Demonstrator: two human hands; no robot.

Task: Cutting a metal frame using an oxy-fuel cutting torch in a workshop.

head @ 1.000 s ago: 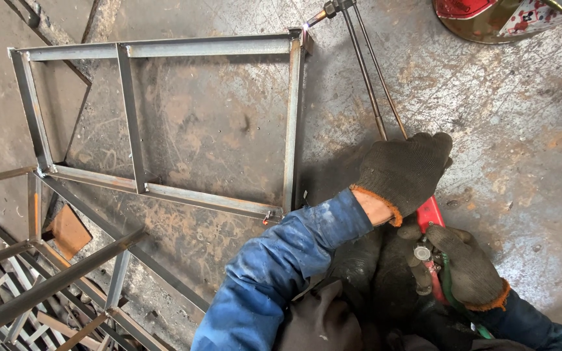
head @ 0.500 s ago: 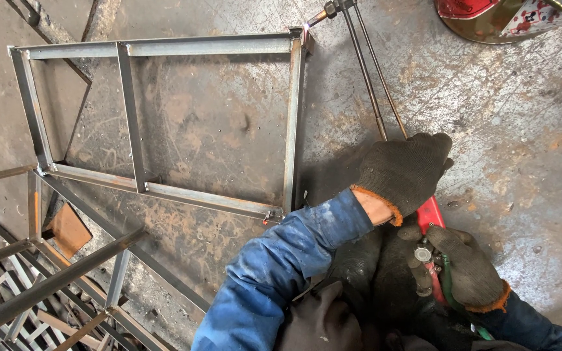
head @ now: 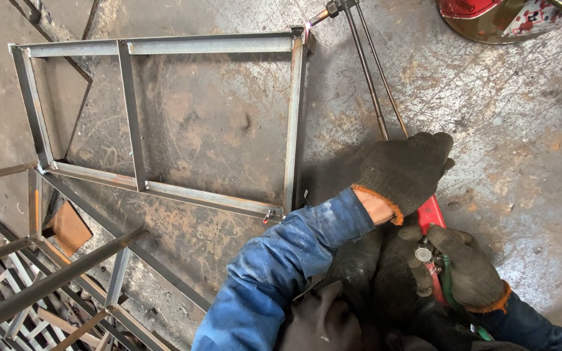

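While gripping the gas torch (head: 385, 123), left hand (head: 408, 170) closed around its tubes. Right hand (head: 466, 270) clasped on the red handle, well below the steel frame (head: 292, 123). Flame tip touching the frame's upper corner.

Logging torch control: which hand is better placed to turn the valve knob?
Right hand: its grip sits at the valve knob; left hand holds the torch farther forward.

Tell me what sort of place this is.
Likely a metal fabrication or welding shop: a steel frame lies on a scorched steel table, gloved hands hold a torch at its corner, and more frames are stacked nearby.
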